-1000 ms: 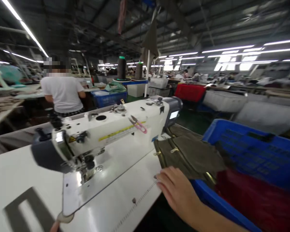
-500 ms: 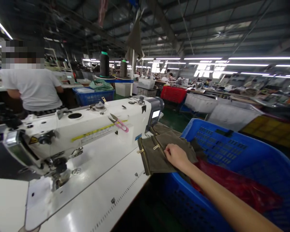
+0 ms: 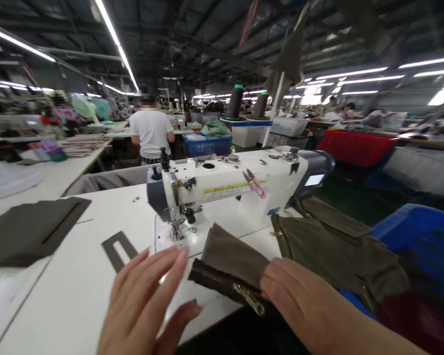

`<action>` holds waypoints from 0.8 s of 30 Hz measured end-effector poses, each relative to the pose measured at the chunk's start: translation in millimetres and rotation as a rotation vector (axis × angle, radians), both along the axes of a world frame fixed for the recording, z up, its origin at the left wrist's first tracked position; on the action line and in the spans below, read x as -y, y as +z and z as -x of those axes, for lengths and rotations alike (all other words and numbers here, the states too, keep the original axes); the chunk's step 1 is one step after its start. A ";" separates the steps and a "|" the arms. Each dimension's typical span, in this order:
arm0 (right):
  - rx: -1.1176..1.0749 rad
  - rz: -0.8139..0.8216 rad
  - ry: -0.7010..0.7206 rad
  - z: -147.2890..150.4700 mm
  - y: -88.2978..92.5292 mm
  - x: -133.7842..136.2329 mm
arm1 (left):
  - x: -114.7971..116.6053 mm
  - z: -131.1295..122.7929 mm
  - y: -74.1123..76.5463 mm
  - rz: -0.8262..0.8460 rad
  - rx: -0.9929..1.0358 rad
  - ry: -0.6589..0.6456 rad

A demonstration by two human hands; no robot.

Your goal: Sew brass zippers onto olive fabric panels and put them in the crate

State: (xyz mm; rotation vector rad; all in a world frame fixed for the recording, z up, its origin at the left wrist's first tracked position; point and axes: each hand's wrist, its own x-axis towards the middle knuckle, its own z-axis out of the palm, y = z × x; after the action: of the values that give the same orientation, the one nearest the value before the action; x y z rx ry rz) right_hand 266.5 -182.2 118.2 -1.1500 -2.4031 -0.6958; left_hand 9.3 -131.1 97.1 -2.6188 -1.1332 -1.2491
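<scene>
One zippered cloth (image 3: 239, 259) overhanging table edge (image 3: 210, 319), right fingers (image 3: 283, 278) clamped on it, left fingers (image 3: 166, 271) apart nearby

Right hand (image 3: 303, 301) grips zippered cloth (image 3: 235, 252) at five o'clock.
Left hand (image 3: 138, 301) open at seven o'clock; white sewing machine (image 3: 222, 177) at the centre, blue basket (image 3: 425, 222) at three.

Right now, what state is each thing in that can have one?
Zippered fabric: gripped; zip open or closed unclear
Right hand: closed on the zippered fabric
Left hand: open, holding nothing visible
Machine display: lit
Pink-handled snips: blades apart
Slotted grey piece: lying flat
Ceiling lights: on
</scene>
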 end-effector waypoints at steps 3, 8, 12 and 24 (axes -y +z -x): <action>0.004 0.063 0.137 21.1 0.4 -1.8 | -2.5 -26.2 24.0 0.268 -0.104 -0.255; -0.235 0.485 0.147 15.4 10.9 -7.7 | -2.7 -27.4 34.3 0.725 -0.068 -0.312; -0.359 0.868 0.150 -7.7 44.2 -17.6 | 12.0 -22.4 39.3 0.718 0.087 -0.206; -0.346 0.667 -0.006 59.4 -52.6 -146.9 | -11.9 -13.2 -58.8 0.987 0.211 0.033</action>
State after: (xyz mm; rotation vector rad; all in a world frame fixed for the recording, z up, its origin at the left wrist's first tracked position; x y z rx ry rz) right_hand 207.1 -35.3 65.6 -1.3730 -2.3706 0.3288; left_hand 22.5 -119.1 38.3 -3.0608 -2.2987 -1.1603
